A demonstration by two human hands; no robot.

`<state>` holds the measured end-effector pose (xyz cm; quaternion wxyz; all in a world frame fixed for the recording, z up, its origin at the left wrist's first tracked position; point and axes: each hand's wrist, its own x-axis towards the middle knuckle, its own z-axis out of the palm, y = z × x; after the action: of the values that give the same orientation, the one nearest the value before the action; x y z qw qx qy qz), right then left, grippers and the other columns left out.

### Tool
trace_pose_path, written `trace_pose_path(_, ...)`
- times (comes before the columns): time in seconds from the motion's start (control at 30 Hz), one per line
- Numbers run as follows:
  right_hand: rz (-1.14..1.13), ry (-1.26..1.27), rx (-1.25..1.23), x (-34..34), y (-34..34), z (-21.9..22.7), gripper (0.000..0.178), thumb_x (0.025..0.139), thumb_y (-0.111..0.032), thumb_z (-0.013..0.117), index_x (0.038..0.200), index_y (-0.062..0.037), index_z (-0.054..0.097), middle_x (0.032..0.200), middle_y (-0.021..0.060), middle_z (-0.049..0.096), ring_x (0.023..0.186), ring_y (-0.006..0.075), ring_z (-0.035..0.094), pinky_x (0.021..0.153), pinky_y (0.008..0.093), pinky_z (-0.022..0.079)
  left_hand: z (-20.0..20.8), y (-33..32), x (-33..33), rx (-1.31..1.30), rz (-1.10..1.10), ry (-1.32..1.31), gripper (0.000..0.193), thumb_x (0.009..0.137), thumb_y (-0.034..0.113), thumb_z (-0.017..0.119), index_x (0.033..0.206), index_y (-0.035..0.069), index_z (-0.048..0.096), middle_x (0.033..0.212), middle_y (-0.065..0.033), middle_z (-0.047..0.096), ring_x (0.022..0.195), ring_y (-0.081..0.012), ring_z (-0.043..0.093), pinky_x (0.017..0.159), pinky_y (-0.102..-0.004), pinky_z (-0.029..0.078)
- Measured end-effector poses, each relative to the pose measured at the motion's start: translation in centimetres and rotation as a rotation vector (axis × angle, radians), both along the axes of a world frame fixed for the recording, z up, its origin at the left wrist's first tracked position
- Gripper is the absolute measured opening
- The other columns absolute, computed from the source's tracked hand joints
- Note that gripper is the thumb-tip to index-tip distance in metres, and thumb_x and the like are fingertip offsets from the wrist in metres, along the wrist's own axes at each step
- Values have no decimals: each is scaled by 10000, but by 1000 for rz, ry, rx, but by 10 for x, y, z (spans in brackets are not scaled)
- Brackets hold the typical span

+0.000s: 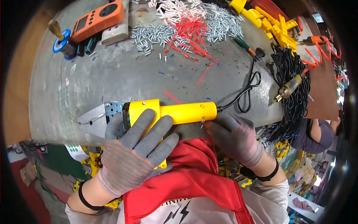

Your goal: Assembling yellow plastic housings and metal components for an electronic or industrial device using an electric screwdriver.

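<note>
A yellow-handled tool (pixel 188 113) with a flat, pointed grey metal blade (pixel 93 121) lies across the near edge of the table. My left hand (pixel 136 151), in a grey glove, grips its wide yellow end, with fingers over the top and the thumb beside the perforated metal bracket (pixel 112 108). My right hand (pixel 236 140), also gloved and a little blurred, is at the cord end of the handle. Its fingertips are bunched beside a small silver screw (pixel 203 120) at the handle's near side; what they pinch is hidden. A black cord (pixel 244 91) runs from the handle.
Piles of silver screws (pixel 223 24), white sleeves (pixel 175 11) and red-wired parts (pixel 190 28) cover the far table. An orange meter (pixel 97 20) and solder spool (pixel 66 46) stand far left. At right are yellow housings (pixel 281 31), black cords (pixel 294 97) and a screwdriver (pixel 289 89) on a coiled hose.
</note>
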<state>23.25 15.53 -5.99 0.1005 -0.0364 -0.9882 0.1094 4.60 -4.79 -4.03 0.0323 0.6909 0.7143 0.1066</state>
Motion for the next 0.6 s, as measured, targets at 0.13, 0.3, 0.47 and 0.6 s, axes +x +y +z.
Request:
trace_pose_path(0.13, -23, -186, 4, -2, -1, 2, 154, 770, -149, 669, 918, -108, 686, 900, 50, 621, 639, 211, 648, 509, 337, 521, 20, 5, -8, -20, -18, -106, 591, 617, 512, 757, 1105, 199, 644, 1282, -82, 582, 1179, -346, 527, 984, -595, 323)
trace_pose_path(0.3, -118, -214, -90, 0, -13, 9, 223, 775, -159, 660, 986, -87, 648, 923, 83, 611, 627, 241, 642, 525, 357, 533, 33, 42, -55, 181, -63, -83, 318, 773, 219, 682, 1079, 135, 655, 1086, -70, 654, 1039, -307, 603, 896, -461, 440)
trace_pose_path(0.47, -227, -212, -144, -1, -25, 4, 205, 798, -140, 649, 993, -85, 616, 893, 97, 597, 646, 278, 644, 544, 384, 540, 7, 115, -97, 20, -113, 330, 262, 795, 47, 597, 1038, 120, 662, 977, -71, 657, 932, -266, 639, 775, -390, 522)
trace_pose_path(0.6, -266, -218, -193, 1, -27, 4, 205, 789, -110, 656, 988, -87, 613, 891, 105, 599, 685, 296, 653, 558, 394, 541, -3, 130, -102, -171, -101, 463, 200, 801, 58, 597, 979, 128, 655, 878, -77, 635, 863, -274, 651, 702, -372, 539)
